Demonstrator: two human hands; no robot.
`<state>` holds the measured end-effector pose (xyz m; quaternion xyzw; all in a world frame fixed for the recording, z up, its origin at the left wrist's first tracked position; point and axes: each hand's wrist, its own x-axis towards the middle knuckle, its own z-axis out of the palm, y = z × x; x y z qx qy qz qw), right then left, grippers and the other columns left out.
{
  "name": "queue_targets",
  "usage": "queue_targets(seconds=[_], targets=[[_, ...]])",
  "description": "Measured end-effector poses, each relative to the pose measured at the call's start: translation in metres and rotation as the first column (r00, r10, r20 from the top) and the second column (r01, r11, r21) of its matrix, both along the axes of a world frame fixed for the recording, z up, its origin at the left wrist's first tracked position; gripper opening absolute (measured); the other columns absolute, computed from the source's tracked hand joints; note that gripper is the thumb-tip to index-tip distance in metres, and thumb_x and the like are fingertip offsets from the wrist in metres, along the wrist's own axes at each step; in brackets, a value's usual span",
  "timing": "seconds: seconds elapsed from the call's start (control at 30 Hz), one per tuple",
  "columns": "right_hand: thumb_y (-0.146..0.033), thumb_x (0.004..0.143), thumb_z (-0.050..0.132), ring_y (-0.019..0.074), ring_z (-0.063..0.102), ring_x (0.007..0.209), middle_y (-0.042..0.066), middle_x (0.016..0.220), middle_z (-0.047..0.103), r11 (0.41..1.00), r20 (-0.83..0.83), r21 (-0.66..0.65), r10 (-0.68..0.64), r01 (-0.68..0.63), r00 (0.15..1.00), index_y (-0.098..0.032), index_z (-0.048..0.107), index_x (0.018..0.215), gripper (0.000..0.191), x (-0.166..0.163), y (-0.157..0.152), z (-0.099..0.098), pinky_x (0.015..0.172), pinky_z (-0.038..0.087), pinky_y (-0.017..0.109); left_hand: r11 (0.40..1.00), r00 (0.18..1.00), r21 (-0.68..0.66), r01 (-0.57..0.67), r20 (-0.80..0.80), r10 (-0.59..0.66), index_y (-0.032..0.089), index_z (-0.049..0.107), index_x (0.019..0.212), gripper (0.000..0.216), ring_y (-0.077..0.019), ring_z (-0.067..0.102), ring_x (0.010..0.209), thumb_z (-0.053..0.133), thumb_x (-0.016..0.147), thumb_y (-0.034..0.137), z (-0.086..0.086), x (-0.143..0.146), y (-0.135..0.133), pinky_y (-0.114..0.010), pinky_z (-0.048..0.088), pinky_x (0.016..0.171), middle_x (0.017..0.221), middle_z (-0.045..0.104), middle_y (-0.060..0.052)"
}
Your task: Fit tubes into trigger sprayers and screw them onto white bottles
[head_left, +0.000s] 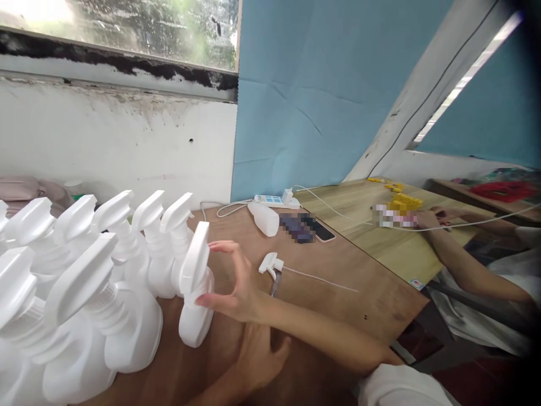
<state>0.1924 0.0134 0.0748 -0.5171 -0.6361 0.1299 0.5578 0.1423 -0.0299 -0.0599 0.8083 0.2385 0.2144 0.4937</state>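
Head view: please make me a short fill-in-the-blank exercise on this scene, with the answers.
1. The right hand is at a spray bottle whose color is ____.
2. From the loose spray head, a thin tube runs toward the picture's ____.
3. The cloth hanging beside the window is ____.

Missing words: white; right; blue.

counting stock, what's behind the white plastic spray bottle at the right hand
Another white plastic spray bottle; its head shows, but the front bottle covers part of its body.
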Motion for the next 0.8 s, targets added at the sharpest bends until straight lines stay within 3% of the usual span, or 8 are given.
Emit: queue_targets(seconds=[0.1, 0.23, 0.37, 0.5, 0.6, 0.67, 0.73, 0.8], targets=[[-0.050, 0.050, 0.073, 0.0228, 0.046, 0.110, 0.005, 0.113, 0.051, 0.990, -0.066, -0.142, 0.016, -0.026, 0.998, -0.026, 0.036, 0.114, 0.078, -0.011, -0.002, 0.007, 0.092, 0.036, 0.039, 1.000, 1.000, -0.004, -0.017, -0.001, 0.017, 0.015, 0.048, 0.119, 0.049, -0.0299, 0.034, 0.121, 0.054, 0.072, 0.027, -0.001, 0.000, -0.002, -0.047, 0.025, 0.102, 0.122, 0.050, -0.013], [-0.051, 0.050, 0.073, 0.0259, 0.042, 0.114, 0.004, 0.108, 0.055, 0.961, -0.141, -0.257, 0.069, -0.104, 0.988, -0.025, 0.032, 0.116, 0.082, -0.012, 0.006, 0.013, 0.093, 0.033, 0.043, 1.000, 0.999, 0.008, -0.014, -0.037, 0.015, 0.013, 0.044, 0.121, 0.052, -0.0298, 0.036, 0.120, 0.054, 0.072, 0.026, 0.007, -0.001, -0.003, -0.047, 0.027, 0.101, 0.126, 0.045, -0.014], [-0.048, 0.052, 0.072, 0.0283, 0.045, 0.109, 0.002, 0.105, 0.057, 0.929, -0.224, -0.325, 0.107, -0.178, 0.969, -0.027, 0.039, 0.107, 0.068, -0.013, 0.010, 0.013, 0.085, 0.038, 0.044, 0.999, 1.000, 0.037, -0.019, -0.020, 0.020, 0.013, 0.039, 0.124, 0.055, -0.0288, 0.035, 0.120, 0.054, 0.072, 0.024, 0.014, 0.000, -0.004, -0.047, 0.026, 0.102, 0.130, 0.040, -0.014], [-0.032, 0.060, 0.069, 0.0228, 0.054, 0.090, 0.002, 0.095, 0.059, 0.943, -0.376, -0.232, 0.140, -0.239, 0.916, -0.026, 0.044, 0.105, 0.052, -0.006, -0.004, 0.013, 0.078, 0.042, 0.038, 0.989, 1.000, 0.145, 0.024, -0.013, -0.022, 0.014, 0.031, 0.128, 0.058, -0.0262, 0.038, 0.119, 0.052, 0.073, 0.021, 0.017, -0.012, -0.008, -0.044, 0.030, 0.100, 0.129, 0.041, -0.014], [-0.023, 0.063, 0.064, 0.0171, 0.055, 0.078, 0.000, 0.089, 0.060, 0.954, -0.645, -0.147, 0.108, -0.262, 0.756, -0.026, 0.050, 0.098, 0.038, 0.016, -0.025, 0.014, 0.066, 0.044, 0.029, 0.925, 0.974, 0.307, 0.225, -0.059, -0.217, 0.017, 0.046, 0.112, 0.045, -0.0235, 0.046, 0.110, 0.054, 0.067, 0.016, 0.017, -0.029, -0.010, -0.038, 0.039, 0.095, 0.114, 0.054, -0.010], [-0.022, 0.061, 0.065, 0.0156, 0.056, 0.072, -0.001, 0.080, 0.060, 0.978, -0.812, -0.127, -0.008, -0.165, 0.583, -0.023, 0.054, 0.091, 0.033, 0.040, -0.039, 0.015, 0.062, 0.044, 0.027, 0.865, 0.944, 0.381, 0.327, -0.098, -0.314, 0.019, 0.053, 0.100, 0.035, -0.0226, 0.048, 0.110, 0.054, 0.065, 0.013, 0.015, -0.041, -0.010, -0.034, 0.041, 0.093, 0.107, 0.059, -0.008], [-0.023, 0.058, 0.069, 0.0154, 0.057, 0.069, -0.002, 0.074, 0.059, 0.984, -0.921, -0.167, -0.135, -0.056, 0.366, -0.020, 0.056, 0.088, 0.033, 0.066, -0.053, 0.015, 0.061, 0.046, 0.027, 0.872, 0.961, 0.406, 0.275, -0.103, -0.256, 0.022, 0.056, 0.096, 0.030, -0.0212, 0.052, 0.105, 0.053, 0.067, 0.013, 0.011, -0.053, -0.009, -0.031, 0.044, 0.090, 0.104, 0.061, -0.005], [-0.024, 0.057, 0.071, 0.0139, 0.057, 0.064, -0.003, 0.067, 0.057, 0.984, -0.969, -0.178, -0.177, 0.012, 0.173, -0.019, 0.057, 0.087, 0.033, 0.091, -0.066, 0.014, 0.060, 0.048, 0.027, 0.917, 0.999, 0.399, 0.014, -0.045, 0.004, 0.026, 0.059, 0.089, 0.023, -0.0210, 0.061, 0.087, 0.055, 0.068, 0.018, 0.008, -0.063, -0.005, -0.029, 0.050, 0.078, 0.091, 0.065, -0.003]])
